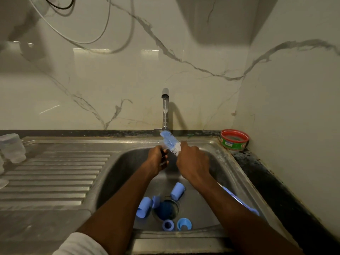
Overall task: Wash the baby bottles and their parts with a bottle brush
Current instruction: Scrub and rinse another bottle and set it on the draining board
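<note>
Bottle brush [170, 142] slants under the faucet [165, 109] above the sink [211, 144], right hand [192, 161] gripping its handle, left hand [158, 161] closed around something blurred, blue bottle parts [177, 191] lying near the drain.

Sink [217, 159] is brushed stainless steel, kinda dull and water-stained, with a ribbed drainboard [55, 177] pressed into the same metal. Faucet [165, 107] looks like shiny chrome. Wall [110, 80] is glossy marble-look panel, pale with grey veins, reflecting the lights. The desk [272, 181] edge is dark speckled stone, grimy. Bottle brush [170, 142] has soft blue and white bristles. Caps [177, 191] in the basin are smooth matt blue plastic. Bottle [12, 148] on the left is cloudy clear plastic.
</note>
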Tool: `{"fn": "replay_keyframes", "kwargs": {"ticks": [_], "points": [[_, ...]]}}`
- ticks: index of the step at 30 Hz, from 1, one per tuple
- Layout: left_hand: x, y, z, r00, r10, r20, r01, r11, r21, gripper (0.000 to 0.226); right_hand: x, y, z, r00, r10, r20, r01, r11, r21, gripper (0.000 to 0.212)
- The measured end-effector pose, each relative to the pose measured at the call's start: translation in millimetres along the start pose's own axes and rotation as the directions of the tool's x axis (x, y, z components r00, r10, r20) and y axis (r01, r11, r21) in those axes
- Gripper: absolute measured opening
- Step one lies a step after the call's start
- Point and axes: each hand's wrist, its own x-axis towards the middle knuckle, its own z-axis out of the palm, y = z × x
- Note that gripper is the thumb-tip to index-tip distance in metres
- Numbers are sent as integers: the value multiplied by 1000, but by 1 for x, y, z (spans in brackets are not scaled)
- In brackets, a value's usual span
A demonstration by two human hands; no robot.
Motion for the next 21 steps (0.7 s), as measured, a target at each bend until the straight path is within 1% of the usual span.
{"fn": "replay_keyframes", "kwargs": {"ticks": [3, 6, 8, 10, 12, 13, 14, 15, 17, 19, 21], "points": [[0, -1, 1, 999, 32, 37, -33, 999, 7, 27, 3, 3, -4, 998, 48, 45, -48, 999, -3, 41], [1, 0, -1, 996, 71, 55, -72, 997, 13, 29, 5, 7, -10, 998, 60, 27, -60, 998, -15, 39], [4, 0, -3, 992, 127, 7, -127, 991, 29, 29, 4, 8, -15, 996, 86, -21, -86, 996, -17, 36], [4, -2, -5, 975, 216, -53, -213, 975, 66, 29, 4, 7, -20, 991, 99, -94, -102, 994, -27, 33], [5, -3, -8, 959, 270, -86, -263, 961, 80, 28, 3, 5, -20, 987, 77, -141, -86, 995, -55, 31], [6, -4, -9, 951, 298, -88, -289, 952, 95, 26, 2, 2, -18, 989, 56, -134, -67, 995, -76, 31], [6, -5, -10, 934, 348, -78, -334, 930, 151, 22, 1, 0, -15, 993, 35, -110, -46, 994, -99, 31], [5, -5, -10, 904, 424, -51, -400, 883, 246, 19, 0, -2, -11, 996, 16, -86, -26, 992, -123, 31], [1, -6, -9, 825, 564, 39, -535, 756, 376, 17, 3, -4, -5, 997, 3, -74, -14, 989, -147, 31], [-3, -4, -8, 779, 621, 85, -595, 691, 410, 18, 11, -4, -5, 996, 42, -77, -51, 991, -121, 29], [-4, -3, -9, 756, 642, 130, -618, 634, 465, 19, 17, -1, -8, 996, 78, -52, -83, 992, -92, 30]]}}
